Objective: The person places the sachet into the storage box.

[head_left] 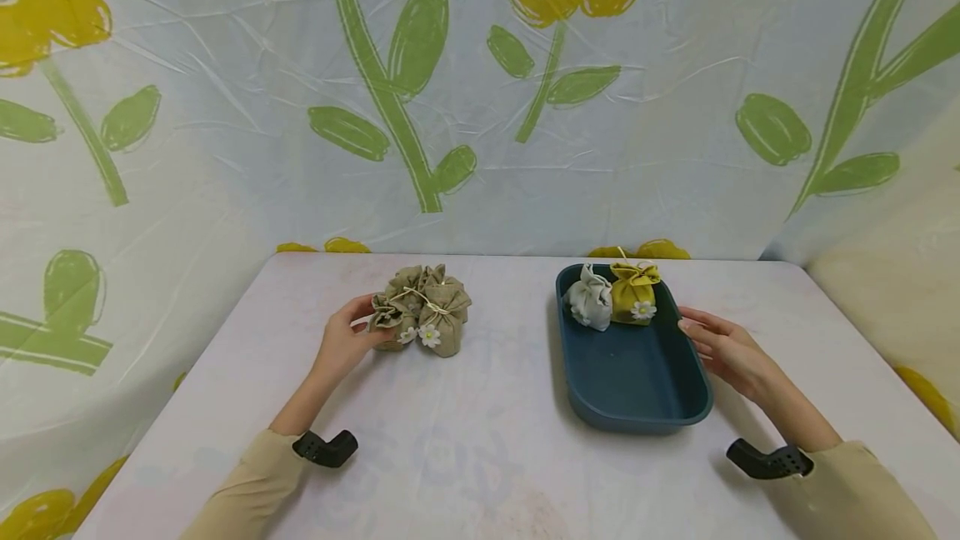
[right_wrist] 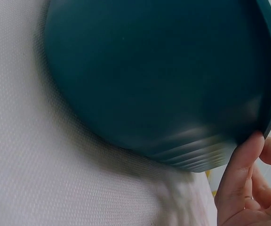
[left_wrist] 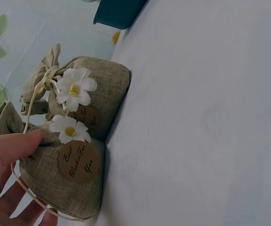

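Brown linen drawstring pouches [head_left: 447, 319] with white cloth daisies stand bunched left of centre in the head view. My left hand [head_left: 347, 338] grips the nearest pouch [left_wrist: 62, 183] from its left, thumb on the gathered neck. Its round tag reads "Best Wishes For You", and its base appears to touch the table. At right, my right hand [head_left: 731, 352] holds the right side of a dark blue rectangular container [head_left: 637, 423]. Thumb and forefinger pinch its rim in the right wrist view. Inside, at the far end, sit a grey pouch [head_left: 590, 300] and a yellow pouch [head_left: 632, 302].
The white table [head_left: 465, 457] lies between the brown pouches and the container. A hanging cloth [head_left: 645, 148] printed with flowers and leaves rises behind the table and along its sides. Black bands [head_left: 326, 448] sit on both wrists.
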`<state>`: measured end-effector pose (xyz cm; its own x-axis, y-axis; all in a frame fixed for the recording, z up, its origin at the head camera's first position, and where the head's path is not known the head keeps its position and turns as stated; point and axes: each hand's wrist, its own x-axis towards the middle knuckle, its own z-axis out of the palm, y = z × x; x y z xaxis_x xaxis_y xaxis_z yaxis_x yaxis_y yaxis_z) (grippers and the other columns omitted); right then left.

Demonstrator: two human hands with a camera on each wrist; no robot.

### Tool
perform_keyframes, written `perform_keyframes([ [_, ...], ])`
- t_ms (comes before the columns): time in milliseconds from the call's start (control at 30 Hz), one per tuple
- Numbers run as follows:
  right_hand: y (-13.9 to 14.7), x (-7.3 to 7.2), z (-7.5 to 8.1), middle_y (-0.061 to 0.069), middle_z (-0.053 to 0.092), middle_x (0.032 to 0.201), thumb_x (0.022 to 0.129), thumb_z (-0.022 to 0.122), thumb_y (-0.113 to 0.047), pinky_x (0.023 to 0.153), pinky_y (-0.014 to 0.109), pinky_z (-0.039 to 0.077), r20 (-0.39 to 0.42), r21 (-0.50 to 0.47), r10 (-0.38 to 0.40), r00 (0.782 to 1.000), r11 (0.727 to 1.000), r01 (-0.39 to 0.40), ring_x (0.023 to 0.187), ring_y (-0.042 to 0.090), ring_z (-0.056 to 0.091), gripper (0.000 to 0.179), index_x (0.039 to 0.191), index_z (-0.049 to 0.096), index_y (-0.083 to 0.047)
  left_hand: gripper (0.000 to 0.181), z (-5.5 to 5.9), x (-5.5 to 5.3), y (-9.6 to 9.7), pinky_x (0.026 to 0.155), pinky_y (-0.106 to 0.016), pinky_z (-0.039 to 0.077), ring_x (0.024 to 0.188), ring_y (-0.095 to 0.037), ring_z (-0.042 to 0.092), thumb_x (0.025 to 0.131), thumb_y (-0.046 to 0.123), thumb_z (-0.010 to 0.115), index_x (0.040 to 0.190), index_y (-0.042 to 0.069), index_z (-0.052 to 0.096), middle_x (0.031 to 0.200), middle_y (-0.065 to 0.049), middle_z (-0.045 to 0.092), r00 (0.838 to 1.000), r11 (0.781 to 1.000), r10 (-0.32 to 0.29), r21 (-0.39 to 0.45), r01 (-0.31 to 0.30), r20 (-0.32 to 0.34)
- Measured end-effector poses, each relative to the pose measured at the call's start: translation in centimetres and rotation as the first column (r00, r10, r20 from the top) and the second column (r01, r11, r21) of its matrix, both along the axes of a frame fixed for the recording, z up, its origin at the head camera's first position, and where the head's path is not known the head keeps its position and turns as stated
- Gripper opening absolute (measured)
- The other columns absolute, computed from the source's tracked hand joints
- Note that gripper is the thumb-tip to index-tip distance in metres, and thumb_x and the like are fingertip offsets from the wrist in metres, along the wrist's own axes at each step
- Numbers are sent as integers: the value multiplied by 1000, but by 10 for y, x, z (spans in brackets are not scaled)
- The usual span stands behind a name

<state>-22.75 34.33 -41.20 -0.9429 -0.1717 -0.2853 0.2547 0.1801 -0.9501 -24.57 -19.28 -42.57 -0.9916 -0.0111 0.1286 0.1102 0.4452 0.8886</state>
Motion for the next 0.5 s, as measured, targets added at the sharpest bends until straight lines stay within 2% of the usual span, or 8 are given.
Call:
perform_keyframes([
  [233, -5, -3, 1, -28, 60, 98, 100, 50, -31, 77, 19, 53, -8, -11, 7, 1000, 1000, -7, 90, -5, 60, 32, 132, 46, -32, 56, 5, -2, 4, 105, -47, 42, 123, -33, 51, 80, 8, 77, 131, 2, 54, 129, -20, 57, 1000, 1000, 8, -7, -8, 3],
  [400, -8, -5, 3, -26, 62, 98, 101, 50, -28, 77, 19, 53, 1, -45, 1, 1000, 999, -1, 89, -3, 61, 23, 122, 50, -37, 53, 8, -1, 2, 105, -48, 42, 121, -33, 51, 79, 8, 77, 128, 2, 57, 127, -20, 58, 1000, 1000, 19, -11, -19, 0],
  [500, -9, -6, 4, -26, 62, 98, 101, 50, -28, 77, 19, 53, -4, -51, 10, 1000, 999, -10, 90, -3, 61, 24, 123, 50, -36, 51, 8, -1, -2, 105, -48, 42, 121, -33, 53, 79, 8, 78, 126, 2, 59, 126, -19, 60, 1000, 1000, 27, -12, -27, -11],
])
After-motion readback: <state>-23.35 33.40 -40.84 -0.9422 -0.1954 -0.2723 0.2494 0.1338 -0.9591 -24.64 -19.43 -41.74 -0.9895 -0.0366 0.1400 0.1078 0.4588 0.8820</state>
